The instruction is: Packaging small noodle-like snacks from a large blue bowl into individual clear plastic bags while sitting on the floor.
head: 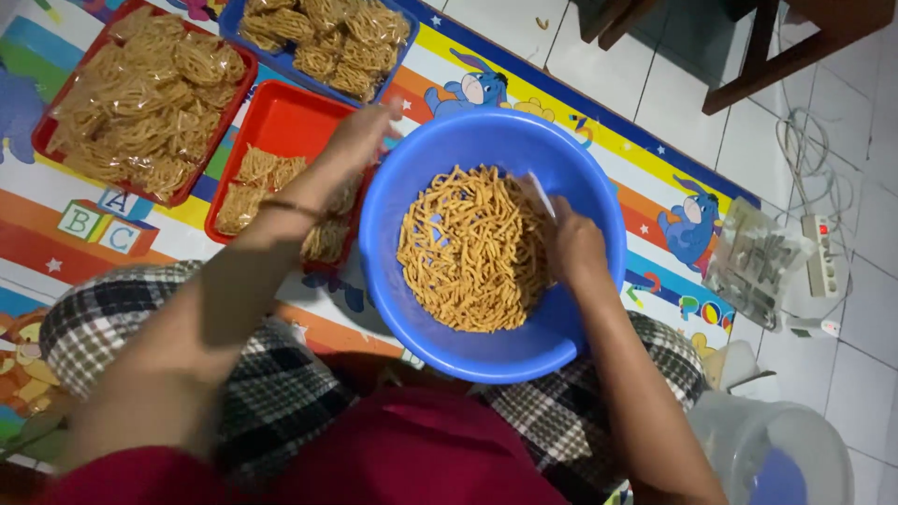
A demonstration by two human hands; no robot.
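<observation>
- Blue basin (580, 178), centre of frame, on your lap/knees: holds a heap of loose fried noodle sticks (472, 248), piled mid-to-left inside; still well stocked.
- R hand (572, 245), right-centre, inside the basin at the heap's right edge: fingers curled together on a thin pale strip, prob. a clear plastic bag (543, 194); exact pinch can't be told, partly hidden.
- L hand (360, 138), just upper left of the basin rim, over the small red tray (281, 122): motion-blurred, fingers seem loosely together; can't tell if it holds anything.
- Small red tray, centre-left: few filled packets (257, 178) along its lower part, upper part bare red. Approx. half full by look.
- Large red tray (45, 126), upper left: heaped w/ filled packets.
- Blue tray (229, 23), top centre: also full of packets.
- Progress, judged: two trays done, third part-filled, much loose stock left in basin.
- Stack of clear bags (753, 262), right of frame on the tiled floor (673, 84), beside a power strip (823, 257).
- Cartoon play mat (645, 196) under trays & basin.
- Clear plastic container (776, 449), lower right.
</observation>
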